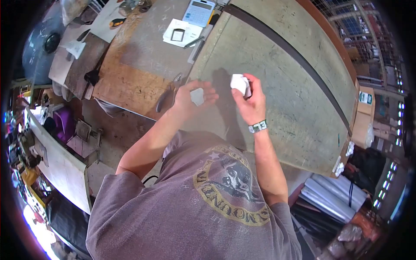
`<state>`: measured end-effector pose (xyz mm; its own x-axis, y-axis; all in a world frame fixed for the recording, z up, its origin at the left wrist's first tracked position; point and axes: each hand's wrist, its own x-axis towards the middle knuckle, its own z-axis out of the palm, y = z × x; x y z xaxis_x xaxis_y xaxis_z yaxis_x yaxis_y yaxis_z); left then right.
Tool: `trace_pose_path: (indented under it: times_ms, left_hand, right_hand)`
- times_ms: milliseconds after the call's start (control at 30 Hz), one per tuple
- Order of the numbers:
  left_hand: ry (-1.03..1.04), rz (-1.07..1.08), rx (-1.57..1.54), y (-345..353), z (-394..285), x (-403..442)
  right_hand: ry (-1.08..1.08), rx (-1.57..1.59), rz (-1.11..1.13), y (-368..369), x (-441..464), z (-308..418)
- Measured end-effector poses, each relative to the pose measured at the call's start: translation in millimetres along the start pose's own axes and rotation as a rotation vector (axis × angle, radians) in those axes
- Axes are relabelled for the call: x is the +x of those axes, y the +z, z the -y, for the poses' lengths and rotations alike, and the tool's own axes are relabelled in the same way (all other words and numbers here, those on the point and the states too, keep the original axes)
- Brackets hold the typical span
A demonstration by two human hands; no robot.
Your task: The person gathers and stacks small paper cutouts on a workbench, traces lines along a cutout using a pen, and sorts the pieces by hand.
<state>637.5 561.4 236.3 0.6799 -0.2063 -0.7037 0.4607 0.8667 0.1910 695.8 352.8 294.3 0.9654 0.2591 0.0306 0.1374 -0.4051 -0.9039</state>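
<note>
Over the worktable [277,99], my right hand [252,102] pinches a crumpled white piece [239,84], which looks like paper or cloth, between thumb and fingers. To its left, my left hand [195,99] is turned palm up with a small flat pale piece [197,97] on its palm and fingers. The two hands are apart. A dark curved tool [164,99], perhaps pliers, lies on the wooden board just left of my left hand. A patterned band [258,126] is round my right wrist.
At the table's back are a calculator [200,12], white papers [187,32] with a dark square frame, and a pen [193,42]. A dark strip [303,58] crosses the table. Silver rolls [331,197] lie at the lower right. An orange-handled tool [117,22] is far left.
</note>
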Motion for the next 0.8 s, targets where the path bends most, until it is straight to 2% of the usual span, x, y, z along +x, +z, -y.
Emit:
trace_pose_path:
  times_ms: [67, 133, 167, 233, 267, 300, 367, 400, 433, 567, 633, 667, 700, 767, 800]
  left_hand:
    - [-0.018, 0.071, -0.033, 7.7, 0.0, -2.4]
    - [-0.040, 0.134, -0.042, 8.3, 2.0, 3.3]
    - [-0.052, 0.162, -0.037, 6.3, 4.2, 9.8]
    - [-0.082, 0.228, -0.040, 16.4, 7.5, 8.4]
    - [0.056, 0.281, 0.165, 6.2, 22.9, 25.0]
    - [-0.019, 0.269, 0.093, 11.7, 29.7, 25.9]
    - [-0.165, 0.228, -0.055, 23.4, 43.2, 27.0]
    - [-0.173, 0.191, -0.032, 21.1, 54.7, 33.8]
    - [-0.164, 0.097, 0.057, 31.8, 55.7, 25.0]
    - [-0.240, 0.137, 0.080, 20.4, 83.7, 23.7]
    - [-0.269, 0.169, 0.099, 20.7, 100.0, 15.3]
    - [-0.263, 0.090, 0.138, 17.6, 111.7, 16.1]
    - [-0.261, 0.025, 0.181, 11.5, 126.2, 20.1]
    - [-0.322, 0.024, 0.138, 13.5, 135.7, 12.7]
    - [-0.326, 0.046, 0.157, 15.8, 141.0, 16.2]
  right_hand:
    - [0.029, -0.127, 0.054, 2.0, -9.7, 30.2]
    - [-0.067, -0.215, 0.006, 11.7, -17.1, 32.3]
    - [-0.129, -0.303, -0.025, 15.9, -19.3, 28.3]
    - [-0.118, -0.548, 0.021, 17.9, -27.1, 28.0]
    - [-0.124, -0.650, 0.055, 26.2, -28.7, 28.0]
    - [-0.101, -0.595, 0.100, 32.3, -32.3, 27.3]
    - [-0.144, -0.633, 0.040, 45.5, -45.6, 13.8]
    - [-0.161, -0.667, 0.005, 47.5, -54.0, 10.8]
    - [-0.040, -0.626, 0.059, 43.3, -60.1, 17.9]
    - [0.086, -0.476, 0.102, 20.5, -92.0, 12.8]
    - [0.072, -0.527, 0.123, 12.3, -106.9, 7.9]
    - [0.069, -0.564, 0.125, 5.7, -115.1, 4.2]
    - [0.062, -0.563, 0.099, 1.8, -126.8, -2.5]
    - [-0.119, -0.605, -0.039, 0.1, -149.0, -30.4]
    - [-0.077, -0.580, -0.074, -5.1, -157.2, -36.9]
